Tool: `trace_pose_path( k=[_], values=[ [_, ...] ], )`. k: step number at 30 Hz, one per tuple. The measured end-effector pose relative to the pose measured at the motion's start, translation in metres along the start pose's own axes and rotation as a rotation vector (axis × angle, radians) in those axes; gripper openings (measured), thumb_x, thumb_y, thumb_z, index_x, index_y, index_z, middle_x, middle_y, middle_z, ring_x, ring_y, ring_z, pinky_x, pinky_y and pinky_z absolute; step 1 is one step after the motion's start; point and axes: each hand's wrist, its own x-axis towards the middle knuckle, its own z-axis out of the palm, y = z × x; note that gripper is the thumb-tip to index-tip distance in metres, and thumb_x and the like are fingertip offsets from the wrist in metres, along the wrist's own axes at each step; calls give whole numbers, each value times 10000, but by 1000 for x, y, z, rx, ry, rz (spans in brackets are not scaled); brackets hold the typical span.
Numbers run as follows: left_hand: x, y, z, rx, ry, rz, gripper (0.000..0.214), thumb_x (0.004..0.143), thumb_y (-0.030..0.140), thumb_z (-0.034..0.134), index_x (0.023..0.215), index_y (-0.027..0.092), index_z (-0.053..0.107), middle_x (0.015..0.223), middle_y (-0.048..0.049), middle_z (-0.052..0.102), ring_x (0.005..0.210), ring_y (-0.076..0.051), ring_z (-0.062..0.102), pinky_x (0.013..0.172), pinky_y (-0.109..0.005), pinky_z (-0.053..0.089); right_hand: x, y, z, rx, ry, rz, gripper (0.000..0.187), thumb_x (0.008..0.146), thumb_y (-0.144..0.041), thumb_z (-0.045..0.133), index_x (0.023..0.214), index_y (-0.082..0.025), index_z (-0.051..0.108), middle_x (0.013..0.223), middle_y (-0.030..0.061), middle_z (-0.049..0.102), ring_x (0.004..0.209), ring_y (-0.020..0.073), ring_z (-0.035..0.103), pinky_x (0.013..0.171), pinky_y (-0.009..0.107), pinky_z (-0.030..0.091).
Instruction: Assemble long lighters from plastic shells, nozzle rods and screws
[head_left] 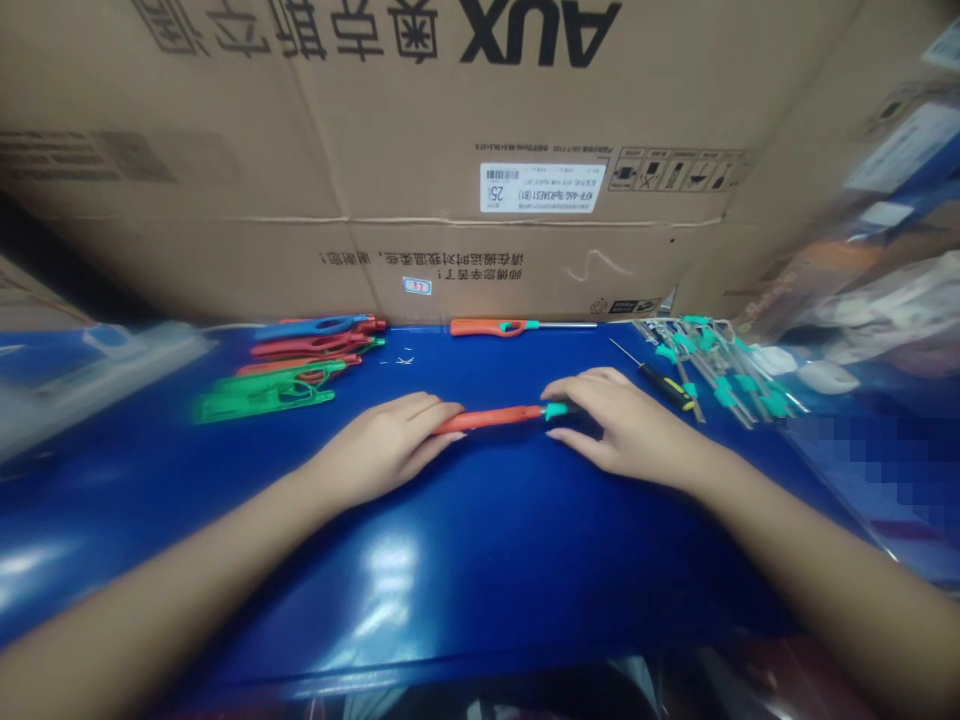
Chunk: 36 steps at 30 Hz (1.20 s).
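Observation:
Over the middle of the blue table, my left hand (394, 435) is closed round the rear of a red stick lighter handle (491, 417), thumb below and fingers above. From the handle's right end sticks a teal collar (556, 410), with a bit of metal showing where they meet. My right hand (622, 425) curls its thumb and fingers about the collar and the nozzle behind it; most of that nozzle is hidden by the hand. Behind lies a whole orange lighter (487, 327) with a teal trigger and metal tube. Near my right hand rests a yellow-and-black screwdriver (666, 386).
Several coloured lighter handles (262, 390) lie at the left. A pile of metal nozzles with teal collars (724, 385) sits at the right, beside plastic bags (892, 310). A large cardboard box (360, 180) stands along the table's back. A translucent container (112, 375) is far left.

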Motion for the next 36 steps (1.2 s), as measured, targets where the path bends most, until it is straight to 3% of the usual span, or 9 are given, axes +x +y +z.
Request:
trace_pose_path(
  k=[4,9,15,22,30,36],
  values=[
    [0,1,-1,-41,-16,-30,303,1036,360,473,1189,155,638,1016,-101,703,880,-212,686,783,-319,556,2,5,-1,-45,30,22,104,959,-275,608,1017,-192,633,963,72,732,914,237,666,945,425,450],
    [0,3,0,-68,-30,-19,305,1044,357,456,1216,168,622,1049,-94,697,909,-201,682,808,-311,556,4,3,1,-15,-8,-63,173,1012,-275,519,1075,-187,654,992,79,736,899,214,661,970,423,429],
    [0,1,6,-32,-26,17,319,1047,362,453,1255,166,595,1071,-99,690,936,-218,676,822,-334,556,4,3,14,72,-51,-61,200,1019,-325,525,1060,-182,658,972,79,724,902,214,648,903,389,450],
    [-3,7,7,-96,-60,2,314,1048,345,449,1248,157,603,1057,-97,680,920,-215,662,815,-335,539,3,3,21,59,-11,-89,211,1015,-327,530,1048,-168,665,945,87,719,895,222,634,860,380,479],
    [-4,20,3,-397,-53,-104,224,1011,329,530,1051,163,675,866,-28,680,740,-140,607,686,-239,458,0,-4,26,16,100,-235,219,1016,-260,511,1026,-111,670,891,113,705,832,226,617,805,378,508],
    [-1,24,3,-583,-109,-247,302,1003,360,529,828,148,654,684,23,601,592,-94,508,576,-203,396,-1,-7,24,50,168,-279,180,1002,-221,527,1034,-100,657,879,117,689,823,223,589,783,377,499]
  ],
)
